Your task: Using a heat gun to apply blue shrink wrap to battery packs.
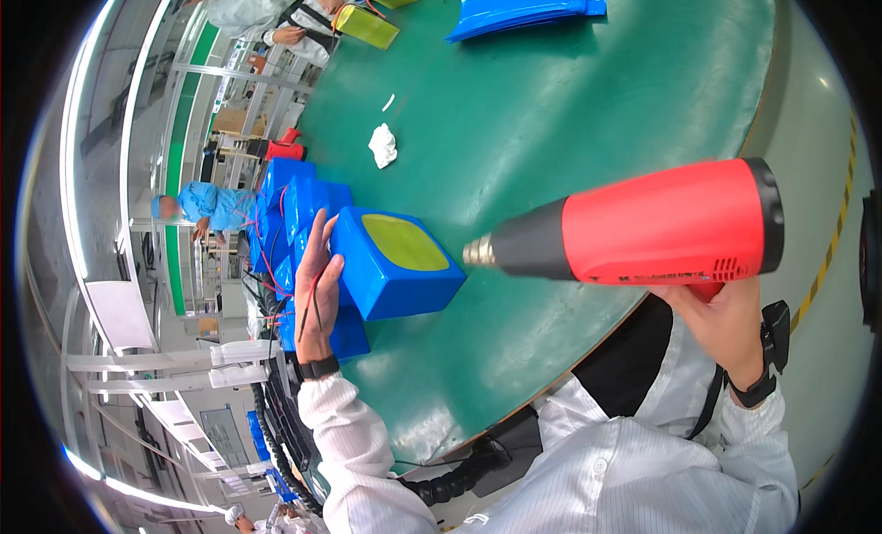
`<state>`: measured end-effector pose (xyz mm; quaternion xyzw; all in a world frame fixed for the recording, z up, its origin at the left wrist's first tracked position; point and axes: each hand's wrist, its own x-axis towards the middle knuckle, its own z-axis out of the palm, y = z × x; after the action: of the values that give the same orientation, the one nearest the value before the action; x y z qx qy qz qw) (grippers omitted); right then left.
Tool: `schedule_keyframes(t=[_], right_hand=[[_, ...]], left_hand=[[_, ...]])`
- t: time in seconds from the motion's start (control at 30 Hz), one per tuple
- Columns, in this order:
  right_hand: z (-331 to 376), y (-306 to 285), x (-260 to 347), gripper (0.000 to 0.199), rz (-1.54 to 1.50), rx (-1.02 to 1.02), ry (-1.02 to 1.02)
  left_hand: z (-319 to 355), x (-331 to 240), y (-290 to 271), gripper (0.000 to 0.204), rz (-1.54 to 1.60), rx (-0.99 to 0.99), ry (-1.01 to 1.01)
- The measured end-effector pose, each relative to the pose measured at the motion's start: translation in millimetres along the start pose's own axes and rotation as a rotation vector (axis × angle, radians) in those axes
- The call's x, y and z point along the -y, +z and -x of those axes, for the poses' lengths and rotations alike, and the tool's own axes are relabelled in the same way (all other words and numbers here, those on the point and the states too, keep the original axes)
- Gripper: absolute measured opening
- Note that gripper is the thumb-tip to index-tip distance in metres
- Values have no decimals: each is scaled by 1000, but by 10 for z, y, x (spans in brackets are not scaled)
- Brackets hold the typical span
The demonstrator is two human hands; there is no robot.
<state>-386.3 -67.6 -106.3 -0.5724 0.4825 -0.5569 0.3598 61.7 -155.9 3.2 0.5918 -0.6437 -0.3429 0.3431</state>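
Note:
A battery pack in glossy blue wrap, with a yellow-green oval on its top, stands on the green table. Against its left end rests my left hand, open, with fingers stretched and thumb apart. A thin dark wire runs across this hand. In my right hand is a red and black heat gun, gripped by its handle, which is mostly hidden. Its metal nozzle points left at the pack's right side, with a small gap between them.
More blue packs with red and black wires crowd behind my left hand. On the green table lie crumpled white scrap and blue wrap sleeves. Another red heat gun lies beyond. Co-workers stand at the far side, near yellow-green packs.

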Motion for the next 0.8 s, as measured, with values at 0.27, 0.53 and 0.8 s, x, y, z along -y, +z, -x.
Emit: schedule_keyframes(t=[0.27,0.53,0.8], right_hand=[[87,-151,-14,36,0,23,135],[0,-231,-22,40,81,-104,40],[-218,-358,28,33,-323,-209,364]], left_hand=[[-473,-48,225,66,40,106,6],[-732,-125,479,47,-35,7,46],[-513,-3,539,71,-241,-120,120]])
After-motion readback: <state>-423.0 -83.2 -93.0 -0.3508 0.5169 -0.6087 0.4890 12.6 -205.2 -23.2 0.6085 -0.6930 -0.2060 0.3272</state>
